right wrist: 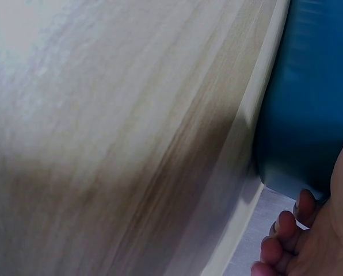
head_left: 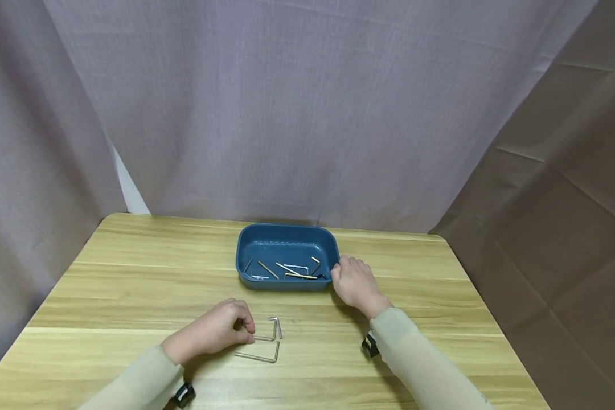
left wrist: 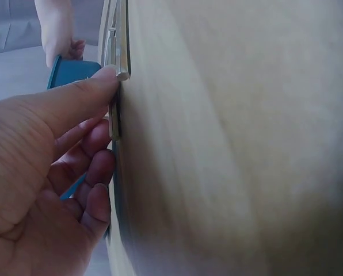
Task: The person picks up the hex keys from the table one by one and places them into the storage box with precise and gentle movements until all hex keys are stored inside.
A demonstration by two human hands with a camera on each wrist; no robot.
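A blue tray (head_left: 287, 242) stands at the middle back of the wooden table (head_left: 133, 273) with several hex keys (head_left: 292, 272) lying in it. My right hand (head_left: 336, 267) grips the tray's right front corner; in the right wrist view its fingertips (right wrist: 286, 227) curl beside the tray wall (right wrist: 309, 103). My left hand (head_left: 250, 333) is nearer the front and pinches the end of an L-shaped hex key (head_left: 270, 333) that lies on the table. The left wrist view shows thumb and fingers (left wrist: 99, 138) closed on that key (left wrist: 115, 118). A second hex key (head_left: 260, 357) lies just in front of it.
Grey curtains hang behind the table and at the left, brown fabric at the right. The tabletop's edges show at the left, the right and the back. In the left wrist view the tray (left wrist: 73, 72) and the other hand (left wrist: 59, 34) appear far off.
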